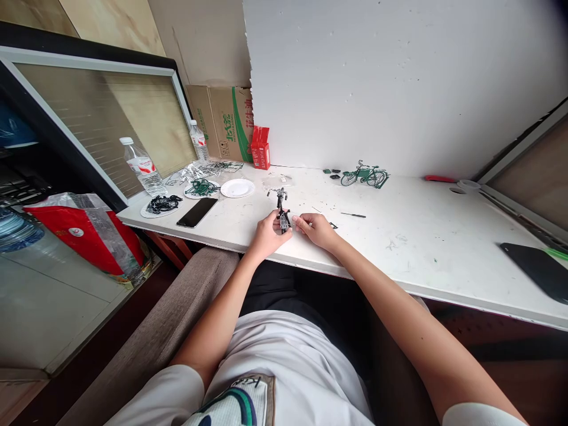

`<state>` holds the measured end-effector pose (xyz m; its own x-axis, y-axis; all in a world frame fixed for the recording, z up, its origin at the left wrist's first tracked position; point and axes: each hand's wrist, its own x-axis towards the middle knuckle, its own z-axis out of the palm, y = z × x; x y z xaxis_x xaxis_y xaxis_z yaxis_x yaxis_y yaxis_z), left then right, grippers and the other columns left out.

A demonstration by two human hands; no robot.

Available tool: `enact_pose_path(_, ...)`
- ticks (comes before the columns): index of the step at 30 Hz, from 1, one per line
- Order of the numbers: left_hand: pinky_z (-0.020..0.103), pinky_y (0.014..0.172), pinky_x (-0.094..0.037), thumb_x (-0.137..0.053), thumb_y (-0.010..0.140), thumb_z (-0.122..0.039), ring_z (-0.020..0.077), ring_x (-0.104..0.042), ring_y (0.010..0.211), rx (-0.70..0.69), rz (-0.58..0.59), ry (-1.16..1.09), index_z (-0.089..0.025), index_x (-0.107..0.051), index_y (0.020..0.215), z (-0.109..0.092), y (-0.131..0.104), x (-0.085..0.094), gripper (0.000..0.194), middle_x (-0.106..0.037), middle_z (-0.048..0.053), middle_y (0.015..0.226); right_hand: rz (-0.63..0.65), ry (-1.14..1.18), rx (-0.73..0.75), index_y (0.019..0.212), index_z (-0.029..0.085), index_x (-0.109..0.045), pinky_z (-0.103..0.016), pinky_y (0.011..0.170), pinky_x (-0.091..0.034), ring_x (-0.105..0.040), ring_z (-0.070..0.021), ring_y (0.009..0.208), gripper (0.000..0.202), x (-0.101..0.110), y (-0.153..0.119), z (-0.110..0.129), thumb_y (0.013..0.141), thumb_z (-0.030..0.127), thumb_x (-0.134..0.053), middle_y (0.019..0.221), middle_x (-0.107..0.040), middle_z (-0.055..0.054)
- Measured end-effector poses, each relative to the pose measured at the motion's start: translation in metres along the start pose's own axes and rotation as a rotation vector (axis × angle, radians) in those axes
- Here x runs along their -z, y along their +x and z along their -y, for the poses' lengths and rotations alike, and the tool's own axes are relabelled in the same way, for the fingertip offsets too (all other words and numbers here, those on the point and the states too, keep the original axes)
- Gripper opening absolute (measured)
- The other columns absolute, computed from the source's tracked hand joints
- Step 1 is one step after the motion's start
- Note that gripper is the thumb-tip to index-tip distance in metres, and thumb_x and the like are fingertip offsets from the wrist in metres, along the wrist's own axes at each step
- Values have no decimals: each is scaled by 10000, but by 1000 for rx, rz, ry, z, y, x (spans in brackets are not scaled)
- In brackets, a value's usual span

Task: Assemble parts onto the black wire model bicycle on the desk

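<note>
Left grip (267, 238) holds a black model bicycle (284, 221) at its near end; right grip (317, 229) unclear.

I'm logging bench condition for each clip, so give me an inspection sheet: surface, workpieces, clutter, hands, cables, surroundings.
Surface: white desk, with dark scuffs toward the right.
Workpieces: black bike in hand; green bike standing near the wall; three plates, two bearing black parts and green parts.
Clutter: phone, two bottles, red box, thin tool, black board.
Hands: left hand holds the black bike; right hand is close beside it, contact unclear.
Cables: nothing seen on the desk.
Surroundings: carton at the back left; red bag left of the desk.
</note>
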<state>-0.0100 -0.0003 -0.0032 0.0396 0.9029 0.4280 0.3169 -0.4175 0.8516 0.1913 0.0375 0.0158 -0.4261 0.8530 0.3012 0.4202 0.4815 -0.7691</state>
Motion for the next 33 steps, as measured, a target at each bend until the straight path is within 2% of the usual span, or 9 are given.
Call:
enact_pose_path(3, 356, 983, -655, -818, 809, -168, 227, -792, 1020, -5, -5, -7, -179, -660, 1384, 1, 0, 0, 597, -809, 103, 1160, -20, 6, -12, 751, 204, -663, -327, 692, -435, -530, -168, 627, 631, -1, 1, 0, 1044, 723, -457, 650, -610, -10)
enact_pose_path(7, 348, 975, -657, -812, 814, -164, 230, -794, 1033, 3, -40, -28, -171, -664, 1377, 4, 1, 1, 582, -811, 105, 1133, -49, 27, 35, 932, 206, -684, -322, 726, -468, -583, -181, 736, 460, -2, 2, -3, 982, 660, -626, 843, -711, -38)
enact_pose_path(9, 340, 966, -659, -811, 814, -163, 229, -794, 1038, 2, -55, -31, -171, -666, 1377, 5, 1, 1, 580, -811, 103, 1126, -40, 24, 55, 949, 208, -688, -324, 737, -475, -593, -186, 769, 437, -2, 2, -5, 964, 643, -658, 896, -729, -52)
enact_pose_path(18, 349, 981, -663, -797, 804, -149, 242, -794, 1088, -8, -26, -45, -173, -666, 1367, 1, 0, 2, 578, -808, 109, 1166, 5, 34, 68, 851, 210, -662, -315, 684, -443, -571, -179, 719, 460, -1, 0, -3, 983, 649, -623, 785, -685, -34)
enact_pose_path(25, 356, 1002, -659, -804, 807, -157, 247, -796, 1108, -4, -22, -57, -172, -667, 1364, 3, -1, 2, 574, -807, 115, 1189, -35, -18, 102, 868, 206, -689, -323, 714, -457, -596, -187, 732, 401, -1, -1, -2, 985, 587, -648, 815, -721, -48)
enact_pose_path(33, 351, 970, -671, -795, 840, -202, 259, -795, 1112, 3, -27, -56, -156, -682, 1367, 5, 0, 3, 542, -819, 115, 1146, -24, -29, 137, 900, 204, -732, -307, 698, -466, -620, -184, 727, 335, 2, -3, 3, 972, 527, -680, 829, -748, -48)
